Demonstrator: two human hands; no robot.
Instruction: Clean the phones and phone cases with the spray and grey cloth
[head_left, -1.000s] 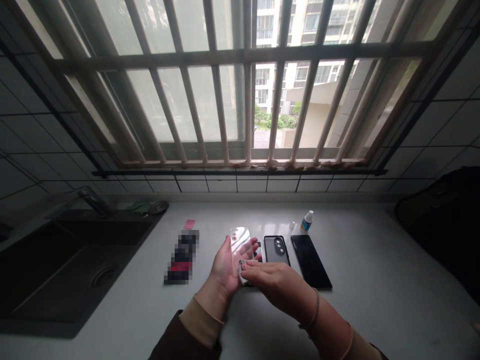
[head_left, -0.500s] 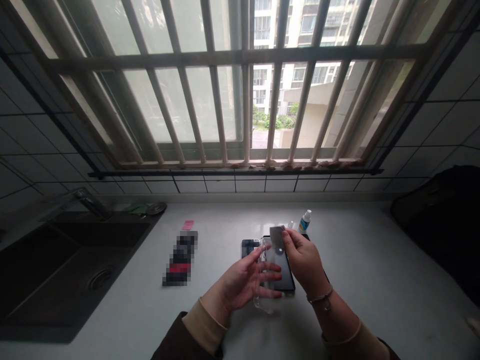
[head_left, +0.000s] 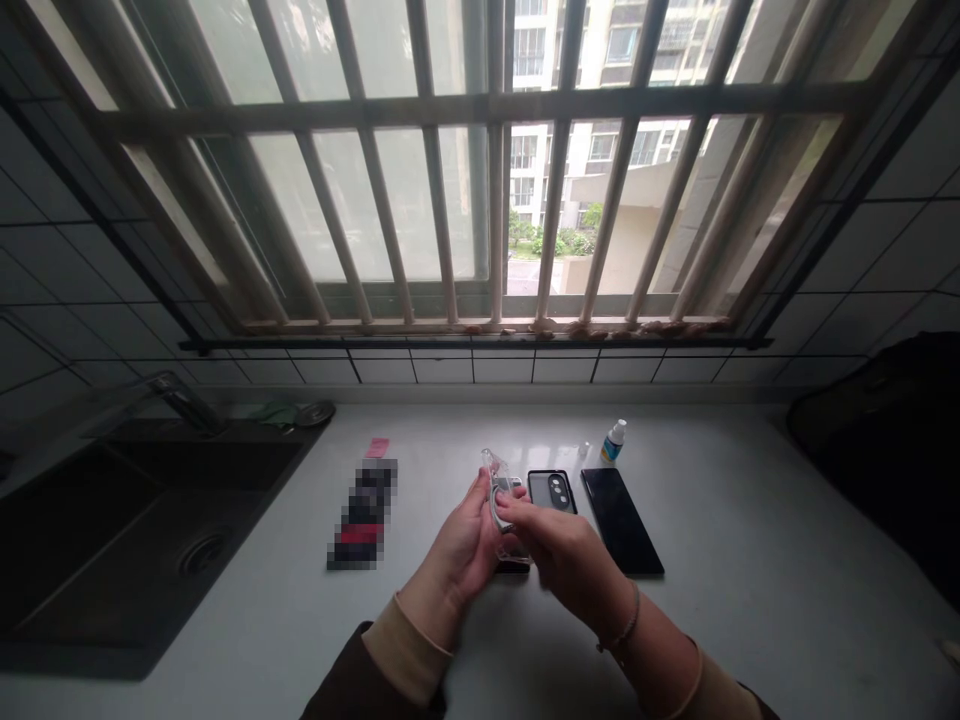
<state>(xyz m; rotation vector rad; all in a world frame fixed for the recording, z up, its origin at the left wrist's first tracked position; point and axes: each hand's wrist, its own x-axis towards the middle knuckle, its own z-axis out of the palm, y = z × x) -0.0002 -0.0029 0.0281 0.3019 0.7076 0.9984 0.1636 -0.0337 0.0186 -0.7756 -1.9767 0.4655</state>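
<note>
**Clear case up between both hands now**

Compared with half a second back, the hands have come together. Back then the right hand was lifted away toward the bottle with a little grey wipe pinched in it, and the clear case lay flat across the left fingers. Now the case is tipped up on its edge and the right hand has dropped onto it. The black case, half covered before, is in plain view again.

Counting it up:
- one clear case (head_left: 496,487)
- one black case (head_left: 553,490) with the camera cutout
- two phones: a black phone (head_left: 621,520) lying flat just right of the black case, and a second phone (head_left: 514,566) mostly hidden under the hands
- one small bottle (head_left: 613,441) toward the back edge of the counter (head_left: 750,560)
- one pink slip (head_left: 377,447), with a blurred item (head_left: 364,512) in front of it, both over near the sink (head_left: 97,540) at the left end

The left hand (head_left: 461,548) grips the clear case from its left side, thumb up near the top edge. The right hand (head_left: 561,548) has its fingers bent and pressed onto the case from the right. I can't tell if the wipe is under those fingers. The case sits right between the two hands, above the middle of the counter and just left of the black case.
</note>
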